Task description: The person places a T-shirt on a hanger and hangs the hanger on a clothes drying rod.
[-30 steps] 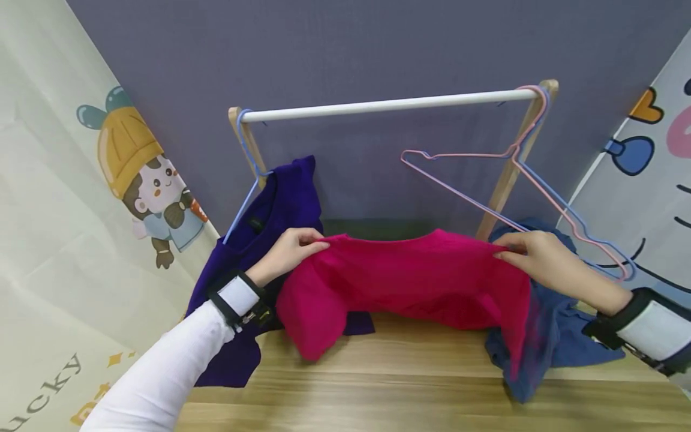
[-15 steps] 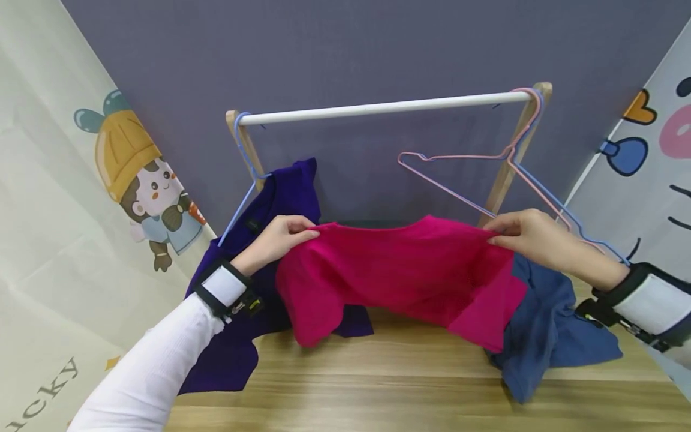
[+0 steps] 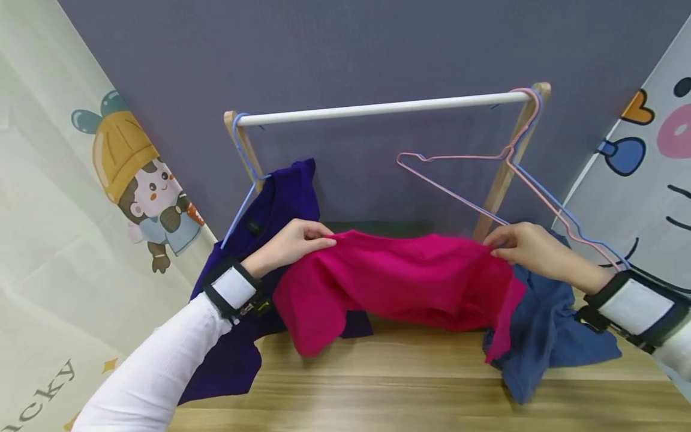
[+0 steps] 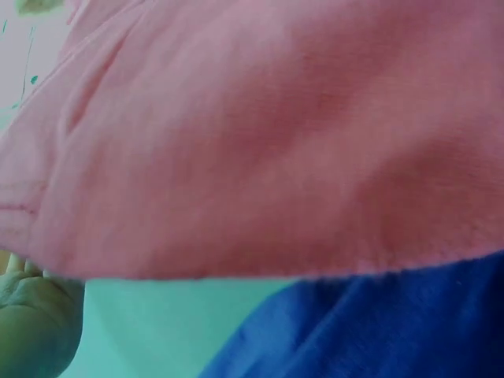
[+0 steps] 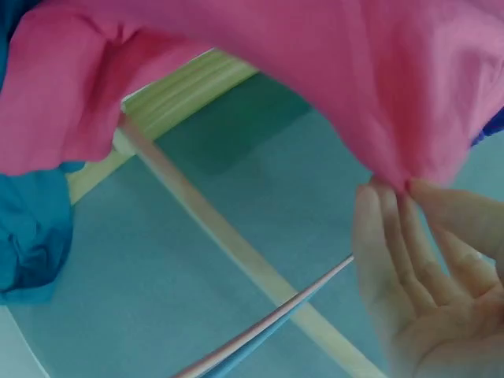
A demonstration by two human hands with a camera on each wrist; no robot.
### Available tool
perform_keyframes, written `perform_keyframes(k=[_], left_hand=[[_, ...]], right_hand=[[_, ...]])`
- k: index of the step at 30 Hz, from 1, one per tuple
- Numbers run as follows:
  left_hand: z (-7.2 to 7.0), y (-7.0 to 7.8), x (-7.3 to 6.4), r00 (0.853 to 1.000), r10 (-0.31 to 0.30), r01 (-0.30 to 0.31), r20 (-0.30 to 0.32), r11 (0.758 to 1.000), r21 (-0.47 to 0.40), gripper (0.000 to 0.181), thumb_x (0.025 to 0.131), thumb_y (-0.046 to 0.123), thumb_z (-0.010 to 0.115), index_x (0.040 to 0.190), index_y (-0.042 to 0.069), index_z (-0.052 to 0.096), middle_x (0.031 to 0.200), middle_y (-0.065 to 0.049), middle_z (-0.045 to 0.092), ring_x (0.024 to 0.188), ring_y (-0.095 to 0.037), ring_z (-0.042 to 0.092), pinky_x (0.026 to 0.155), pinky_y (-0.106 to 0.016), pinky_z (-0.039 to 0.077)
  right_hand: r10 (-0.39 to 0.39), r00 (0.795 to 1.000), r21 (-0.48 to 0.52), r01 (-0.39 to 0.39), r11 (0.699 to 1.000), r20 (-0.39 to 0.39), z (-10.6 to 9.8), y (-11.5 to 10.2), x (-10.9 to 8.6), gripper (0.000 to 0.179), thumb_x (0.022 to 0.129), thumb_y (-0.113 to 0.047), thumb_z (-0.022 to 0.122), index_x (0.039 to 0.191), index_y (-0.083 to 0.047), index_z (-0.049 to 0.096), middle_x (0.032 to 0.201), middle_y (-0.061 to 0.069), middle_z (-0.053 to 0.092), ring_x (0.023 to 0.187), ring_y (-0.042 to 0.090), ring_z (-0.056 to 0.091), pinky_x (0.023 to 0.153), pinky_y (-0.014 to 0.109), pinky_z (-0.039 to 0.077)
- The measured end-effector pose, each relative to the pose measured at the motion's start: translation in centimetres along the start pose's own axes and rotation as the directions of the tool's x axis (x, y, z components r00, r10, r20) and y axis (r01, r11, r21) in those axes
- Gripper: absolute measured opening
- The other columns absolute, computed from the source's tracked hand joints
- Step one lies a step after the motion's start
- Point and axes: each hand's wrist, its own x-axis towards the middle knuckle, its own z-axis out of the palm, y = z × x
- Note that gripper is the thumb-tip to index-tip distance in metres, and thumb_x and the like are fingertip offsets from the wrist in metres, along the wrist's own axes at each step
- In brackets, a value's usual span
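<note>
A crimson shirt (image 3: 399,276) is stretched between both hands over the wooden surface, its lower parts drooping in folds. My left hand (image 3: 294,245) pinches its upper left edge between thumb and fingers. The upper right edge is pinched by my right hand (image 3: 531,249); the right wrist view shows thumb and fingertips (image 5: 409,189) meeting on the cloth. In the left wrist view the shirt (image 4: 276,142) fills most of the picture and hides the left fingertips. Just beyond the left hand, a dark purple shirt (image 3: 294,192) hangs on a blue hanger (image 3: 237,213).
A rack with a white rail (image 3: 378,108) and wooden posts (image 3: 493,198) stands behind. At its right end hang a pink hanger (image 3: 464,157) and a blue hanger (image 3: 545,189). Blue cloth (image 3: 561,336) lies at the right on the wood-grain surface (image 3: 378,384).
Both hands rose slightly with the crimson shirt, then came down again. The shirt's upper edge is slacker now, with the hands a little closer together, and its right side has swung.
</note>
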Motion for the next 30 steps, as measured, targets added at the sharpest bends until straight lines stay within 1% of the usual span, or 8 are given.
perform_keyframes(k=[2, 5, 10, 12, 15, 22, 27, 30], left_hand=[[0.4, 0.2, 0.1, 1.000, 0.015, -0.015, 0.013, 1.000, 0.007, 0.016, 0.083, 0.016, 0.062, 0.090, 0.002, 0.067, 0.073, -0.004, 0.066, 0.063, -0.006, 0.052, 0.060, -0.021, 0.041], [1.1, 0.5, 0.3, 0.999, 0.030, -0.032, 0.039, 0.999, 0.042, 0.016, 0.083, 0.016, 0.062, 0.090, 0.004, 0.068, 0.074, -0.002, 0.067, 0.063, -0.006, 0.051, 0.060, -0.021, 0.041], [2.0, 0.6, 0.2, 0.995, 0.044, -0.054, 0.093, 0.992, 0.111, 0.013, 0.082, 0.017, 0.063, 0.089, 0.006, 0.069, 0.071, 0.002, 0.065, 0.061, -0.005, 0.048, 0.059, -0.020, 0.039], [2.4, 0.6, 0.1, 0.991, 0.061, -0.077, 0.122, 0.989, 0.127, 0.013, 0.082, 0.016, 0.063, 0.088, 0.007, 0.069, 0.070, 0.003, 0.064, 0.060, -0.005, 0.046, 0.058, -0.020, 0.038], [2.8, 0.6, 0.0, 0.983, 0.081, -0.106, 0.167, 0.984, 0.142, 0.012, 0.083, 0.016, 0.062, 0.089, 0.008, 0.069, 0.071, 0.004, 0.063, 0.059, -0.004, 0.043, 0.056, -0.019, 0.037], [3.6, 0.5, -0.1, 0.972, 0.085, -0.118, 0.221, 0.982, 0.144, 0.012, 0.082, 0.015, 0.062, 0.089, 0.006, 0.068, 0.071, 0.004, 0.060, 0.059, -0.002, 0.045, 0.057, -0.018, 0.039], [3.8, 0.5, 0.0, 0.969, 0.095, -0.128, 0.229, 0.982, 0.136, 0.013, 0.082, 0.015, 0.063, 0.088, 0.005, 0.068, 0.070, 0.004, 0.060, 0.059, -0.002, 0.045, 0.057, -0.018, 0.040], [3.9, 0.4, 0.0, 0.968, 0.100, -0.134, 0.230, 0.982, 0.137, 0.013, 0.082, 0.015, 0.063, 0.088, 0.006, 0.068, 0.071, 0.004, 0.061, 0.059, -0.001, 0.045, 0.058, -0.018, 0.040]], right_hand=[[-0.018, 0.999, -0.039, 0.017, 0.999, -0.032, -0.1, 0.1, 0.1, 0.017, 0.080, 0.000, 0.058, 0.096, 0.004, 0.063, 0.084, 0.014, 0.065, 0.068, 0.020, 0.060, 0.056, 0.028, 0.048], [-0.074, 0.986, -0.167, 0.049, 0.985, -0.148, -0.5, 0.0, 0.2, 0.015, 0.079, 0.001, 0.059, 0.093, 0.005, 0.063, 0.081, 0.016, 0.064, 0.068, 0.024, 0.060, 0.059, 0.038, 0.048], [-0.191, 0.912, -0.395, 0.035, 0.918, -0.362, -2.1, -0.2, 0.3, 0.015, 0.075, 0.005, 0.061, 0.090, 0.008, 0.060, 0.078, 0.021, 0.060, 0.063, 0.030, 0.057, 0.053, 0.044, 0.046], [-0.213, 0.886, -0.443, 0.010, 0.897, -0.412, -2.7, -0.1, 0.4, 0.016, 0.074, 0.005, 0.062, 0.089, 0.009, 0.059, 0.077, 0.023, 0.057, 0.060, 0.031, 0.056, 0.050, 0.044, 0.044], [-0.218, 0.862, -0.468, -0.025, 0.883, -0.458, -3.2, 0.2, 0.5, 0.017, 0.074, 0.004, 0.063, 0.089, 0.011, 0.058, 0.076, 0.024, 0.054, 0.057, 0.032, 0.054, 0.048, 0.045, 0.043], [-0.187, 0.848, -0.451, -0.067, 0.890, -0.495, -3.6, 1.0, 0.6, 0.019, 0.075, 0.003, 0.063, 0.089, 0.012, 0.055, 0.076, 0.027, 0.051, 0.055, 0.034, 0.052, 0.046, 0.048, 0.042], [-0.125, 0.860, -0.424, -0.113, 0.899, -0.494, -3.9, 1.5, 1.0, 0.021, 0.076, 0.001, 0.062, 0.090, 0.013, 0.052, 0.076, 0.028, 0.049, 0.053, 0.034, 0.050, 0.045, 0.048, 0.040], [-0.104, 0.861, -0.406, -0.126, 0.905, -0.499, -4.0, 1.7, 1.1, 0.019, 0.078, 0.002, 0.059, 0.090, 0.015, 0.052, 0.075, 0.029, 0.049, 0.052, 0.034, 0.049, 0.043, 0.048, 0.039]])
